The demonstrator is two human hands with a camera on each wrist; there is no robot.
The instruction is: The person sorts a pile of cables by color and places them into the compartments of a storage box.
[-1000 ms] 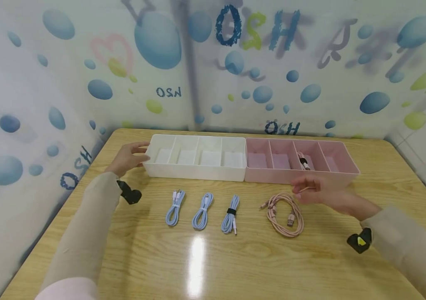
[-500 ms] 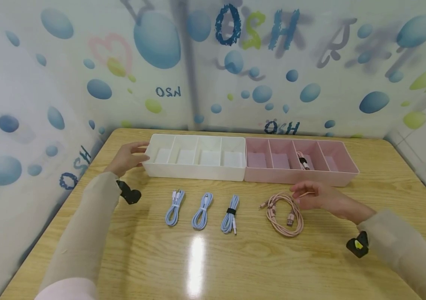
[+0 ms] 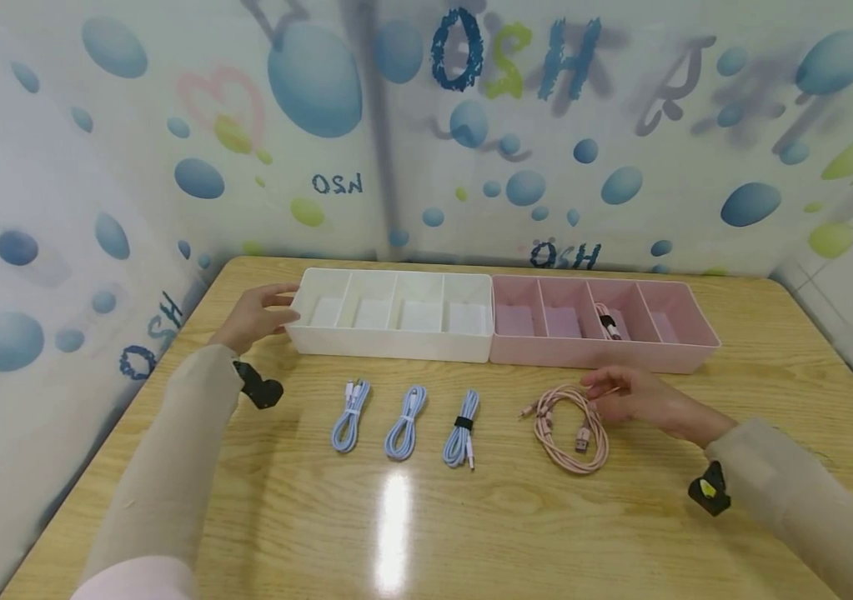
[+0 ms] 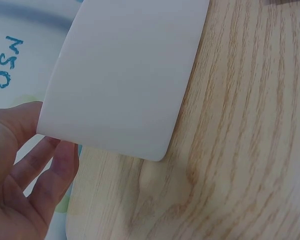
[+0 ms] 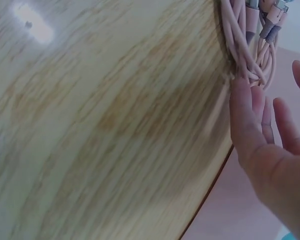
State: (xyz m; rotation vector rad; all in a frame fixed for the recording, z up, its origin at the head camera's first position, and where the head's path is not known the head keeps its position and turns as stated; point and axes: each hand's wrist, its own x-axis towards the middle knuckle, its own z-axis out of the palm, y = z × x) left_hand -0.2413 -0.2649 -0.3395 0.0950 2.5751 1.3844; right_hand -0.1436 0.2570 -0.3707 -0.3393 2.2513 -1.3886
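Observation:
My left hand [image 3: 257,315] rests with relaxed fingers against the left end wall of a white four-compartment tray [image 3: 396,346]. The left wrist view shows those fingers [image 4: 35,175] flat beside the tray's wall [image 4: 125,75]. My right hand [image 3: 624,396] lies on the table just in front of the pink tray [image 3: 584,354]. Its straight fingers [image 5: 250,100] touch the edge of a loose coil of pink cable [image 3: 572,425]. A small bundled pink cable [image 3: 608,322] lies in the pink tray's third compartment.
Three bundled blue cables [image 3: 351,415], [image 3: 405,421], [image 3: 461,427] lie in a row on the wooden table [image 3: 426,517] in front of the white tray. Bubble-patterned walls close in the back and both sides.
My right hand has come down and toward me from the pink tray's front wall, and its fingertips now touch the pink coil. The left hand has stayed still.

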